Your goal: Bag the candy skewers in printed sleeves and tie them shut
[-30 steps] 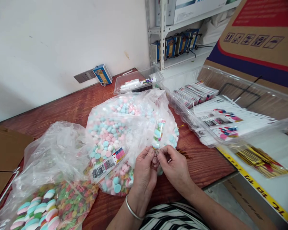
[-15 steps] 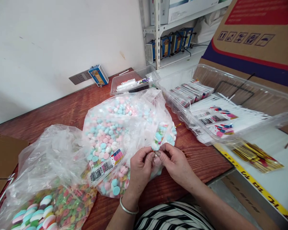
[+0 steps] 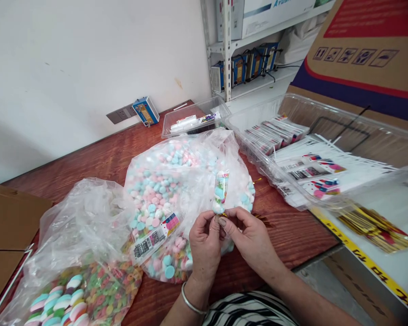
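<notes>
Head view: we find the left hand (image 3: 206, 240) raised from the wrist, back toward the camera, a metal bangle (image 3: 190, 302) on the forearm. The right hand (image 3: 250, 237) comes in from the lower right, palm turned inward. Both meet fingertip to fingertip above the worktop (image 3: 98, 156).

Each grip is closed in a pinch (thumb against forefinger) on the lower end of a small candy packet (image 3: 220, 192), which stands nearly upright above the hands, in front of the pastel candy bag (image 3: 172, 181). We cannot tell which fingers bear the load.

The packet is a narrow clear tube with printed film, round pastel pieces stacked inside. The bag behind it is thin crinkled plastic, full of pink, blue and white discs, with a printed label (image 3: 154, 236). A second bag (image 3: 78, 271) at the left holds mixed coloured sweets. Clear rigid trays (image 3: 326, 117) of flat printed sleeves lie to the right; the worktop is reddish wood grain.
</notes>
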Tool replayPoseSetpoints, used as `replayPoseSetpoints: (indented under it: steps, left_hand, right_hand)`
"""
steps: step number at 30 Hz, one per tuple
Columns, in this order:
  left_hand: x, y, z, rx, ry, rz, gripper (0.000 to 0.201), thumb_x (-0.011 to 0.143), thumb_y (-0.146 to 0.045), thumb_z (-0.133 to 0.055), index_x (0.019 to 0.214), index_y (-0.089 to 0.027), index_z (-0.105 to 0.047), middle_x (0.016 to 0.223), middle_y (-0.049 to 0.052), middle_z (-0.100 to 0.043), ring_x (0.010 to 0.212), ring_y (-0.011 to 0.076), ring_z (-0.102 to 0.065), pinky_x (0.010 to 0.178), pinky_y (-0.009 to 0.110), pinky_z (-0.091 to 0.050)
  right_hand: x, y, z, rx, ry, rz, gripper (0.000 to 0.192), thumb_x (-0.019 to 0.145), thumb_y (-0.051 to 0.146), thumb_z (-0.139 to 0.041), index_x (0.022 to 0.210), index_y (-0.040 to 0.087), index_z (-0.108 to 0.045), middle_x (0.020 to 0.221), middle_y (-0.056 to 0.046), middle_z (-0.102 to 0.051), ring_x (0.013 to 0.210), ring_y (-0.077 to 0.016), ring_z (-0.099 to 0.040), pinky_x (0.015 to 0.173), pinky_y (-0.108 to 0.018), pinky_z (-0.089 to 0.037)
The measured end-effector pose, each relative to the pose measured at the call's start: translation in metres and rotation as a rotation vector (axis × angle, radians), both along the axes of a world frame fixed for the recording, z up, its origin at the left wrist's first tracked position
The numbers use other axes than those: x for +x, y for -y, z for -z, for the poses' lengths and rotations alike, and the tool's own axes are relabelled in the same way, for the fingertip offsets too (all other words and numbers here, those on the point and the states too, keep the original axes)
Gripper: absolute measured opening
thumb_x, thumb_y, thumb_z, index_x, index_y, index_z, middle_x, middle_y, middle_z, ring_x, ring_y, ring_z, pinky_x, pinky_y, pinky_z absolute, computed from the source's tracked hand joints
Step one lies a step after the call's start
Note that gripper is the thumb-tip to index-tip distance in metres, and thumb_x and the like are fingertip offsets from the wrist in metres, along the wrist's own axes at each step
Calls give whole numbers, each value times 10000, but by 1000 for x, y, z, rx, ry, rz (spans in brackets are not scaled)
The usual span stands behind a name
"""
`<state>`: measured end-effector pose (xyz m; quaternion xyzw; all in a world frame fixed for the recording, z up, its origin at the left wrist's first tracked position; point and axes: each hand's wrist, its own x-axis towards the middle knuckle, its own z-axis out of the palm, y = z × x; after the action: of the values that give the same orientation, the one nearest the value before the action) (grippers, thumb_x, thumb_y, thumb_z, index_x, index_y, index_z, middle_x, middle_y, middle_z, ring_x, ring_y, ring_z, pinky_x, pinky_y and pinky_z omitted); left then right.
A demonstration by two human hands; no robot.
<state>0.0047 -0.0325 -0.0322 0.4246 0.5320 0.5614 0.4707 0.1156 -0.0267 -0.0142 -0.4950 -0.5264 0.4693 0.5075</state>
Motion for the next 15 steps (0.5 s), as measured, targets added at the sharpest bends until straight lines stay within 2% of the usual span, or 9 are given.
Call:
replayPoseSetpoints:
  steps: [4,10,13,15]
  left_hand:
    - [3,1,1,26,78,-2,174,854,-331,-636,908,-165,-640,581,-49,-531,527,87,-472,529,207,-411]
    - [8,-2,-2,-23,309,-34,203,781,-357,-712,859,-179,-650,629,-34,-569,540,79,-485,525,192,-410]
    - [8,-4,-4,-55,446,-47,228,736,-353,-753,851,-189,-646,612,-48,-566,515,69,-474,520,185,-409]
    - [8,-4,-5,-57,483,-61,240,716,-343,-772,860,-194,-650,658,-39,-606,539,71,-502,542,190,-428]
  right_hand:
    - [-3,2,0,17,-5,1,222,924,325,-540,748,197,-581,650,12,-588,577,-136,-554,559,-238,-479]
    - [-2,3,2,312,371,40,246,973,242,-465,761,211,-587,755,-26,-600,735,-167,-578,689,-276,-464]
    - [-1,4,4,345,381,44,150,962,216,-489,928,209,-635,834,-38,-634,784,-170,-600,735,-283,-481]
    - [0,4,4,319,341,55,169,937,229,-535,1075,206,-630,926,-55,-660,843,-181,-617,766,-290,-491]
